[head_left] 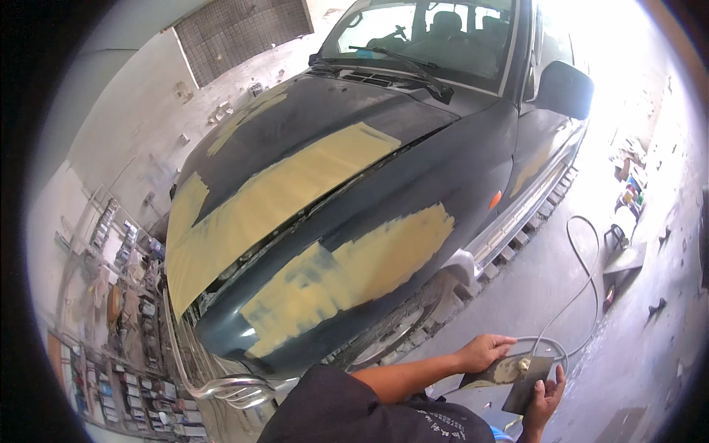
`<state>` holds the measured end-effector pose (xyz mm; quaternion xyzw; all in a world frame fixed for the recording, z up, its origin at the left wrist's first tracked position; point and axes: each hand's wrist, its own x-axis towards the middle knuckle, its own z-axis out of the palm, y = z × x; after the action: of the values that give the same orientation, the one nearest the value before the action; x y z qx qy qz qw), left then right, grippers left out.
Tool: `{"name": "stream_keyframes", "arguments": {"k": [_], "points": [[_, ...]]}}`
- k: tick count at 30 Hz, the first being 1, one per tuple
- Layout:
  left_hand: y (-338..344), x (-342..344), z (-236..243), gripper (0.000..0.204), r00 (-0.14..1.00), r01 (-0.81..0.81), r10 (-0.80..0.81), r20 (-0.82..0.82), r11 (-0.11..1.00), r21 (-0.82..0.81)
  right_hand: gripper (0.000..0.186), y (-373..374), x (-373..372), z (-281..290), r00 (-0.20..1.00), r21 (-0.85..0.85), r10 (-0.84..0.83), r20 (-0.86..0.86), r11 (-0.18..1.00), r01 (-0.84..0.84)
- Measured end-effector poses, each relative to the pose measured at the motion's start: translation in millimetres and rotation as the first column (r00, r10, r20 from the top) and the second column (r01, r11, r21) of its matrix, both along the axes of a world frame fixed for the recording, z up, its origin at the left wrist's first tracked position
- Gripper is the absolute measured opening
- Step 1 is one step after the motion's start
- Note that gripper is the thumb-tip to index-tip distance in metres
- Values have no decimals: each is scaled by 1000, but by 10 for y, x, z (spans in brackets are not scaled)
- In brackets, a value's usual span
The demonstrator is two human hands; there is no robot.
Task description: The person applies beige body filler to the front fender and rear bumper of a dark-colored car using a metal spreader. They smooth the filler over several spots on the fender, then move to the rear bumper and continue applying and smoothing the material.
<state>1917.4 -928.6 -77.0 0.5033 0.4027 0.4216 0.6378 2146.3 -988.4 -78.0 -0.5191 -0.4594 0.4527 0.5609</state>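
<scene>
Clamped in left hand (487,353): yellow-smeared dark plate (496,373). Clamped in right hand (545,400): grey rectangular plate (529,385), overlapping dark one; yellowish lump (524,364) at overlap. Held low, above grey floor (532,295), beside dark car (384,196). On hood (303,133) and fender (473,170): yellow patches (399,255). Near hands: looped hose (597,295).

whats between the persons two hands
In the head view, two flat plates, overlapping as seen: a paste-smeared plate nearer the left hand, a grey plate nearer the right.

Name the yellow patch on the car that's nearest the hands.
The streaky fender patch, with dark showing through; the others lie farther off, on the hood and the door.
</scene>
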Motion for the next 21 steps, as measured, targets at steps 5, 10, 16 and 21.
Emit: {"name": "stream_keyframes", "arguments": {"k": [5, 10, 16, 21], "points": [[500, 254, -58, 29, 933, -186, 241, -269, 959, 212, 57, 745, 270, -48, 1000, 34, 17, 4, 999, -17], [1073, 487, 37, 22, 934, -190, 171, -314, 981, -32, 61, 1453, 752, -220, 997, 49, 72, -26, 996, -71], [1811, 1271, 44, 28, 943, -105, 97, -319, 994, -8, 63, 2264, 1406, 88, 992, 23, 92, -84, 996, -91], [2253, 1844, 85, 23, 926, -170, 152, -347, 985, -21, 59, 2867, 1966, 192, 990, 15, 106, 90, 994, -108]]}}
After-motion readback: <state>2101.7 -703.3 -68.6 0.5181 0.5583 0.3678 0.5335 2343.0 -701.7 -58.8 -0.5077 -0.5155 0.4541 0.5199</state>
